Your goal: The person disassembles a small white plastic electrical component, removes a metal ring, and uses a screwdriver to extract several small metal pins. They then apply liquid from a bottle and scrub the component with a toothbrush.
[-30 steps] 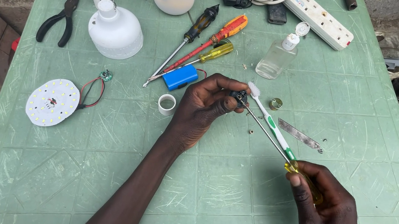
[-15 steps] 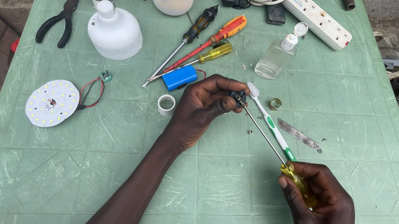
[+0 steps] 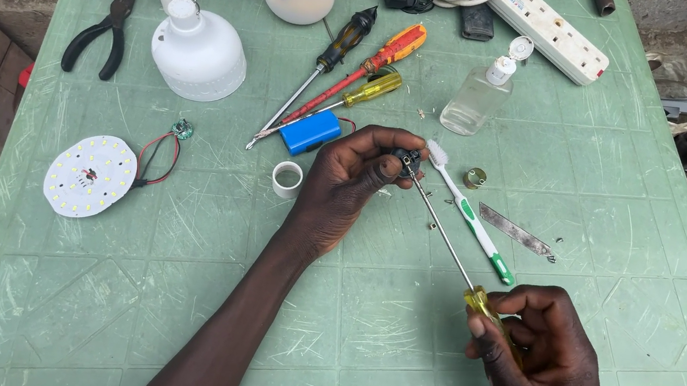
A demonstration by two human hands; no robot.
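Left hand (image 3: 350,180) pinching a small dark part (image 3: 408,158) above the green bench (image 3: 169,267), right hand (image 3: 541,359) closed around a yellow-handled screwdriver (image 3: 452,255), tip apparently touching the part, white toothbrush (image 3: 468,212) lying just beside, blue battery pack (image 3: 309,132) near the left hand.

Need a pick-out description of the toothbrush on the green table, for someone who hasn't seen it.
Start at the green table and find the left hand near its middle, pinching a small dark part. Just right of that part lies the toothbrush, slanting down toward the right hand. It is the only white-and-green tool with bristles; the screwdriver beside it is a bare metal shaft with a yellow handle.
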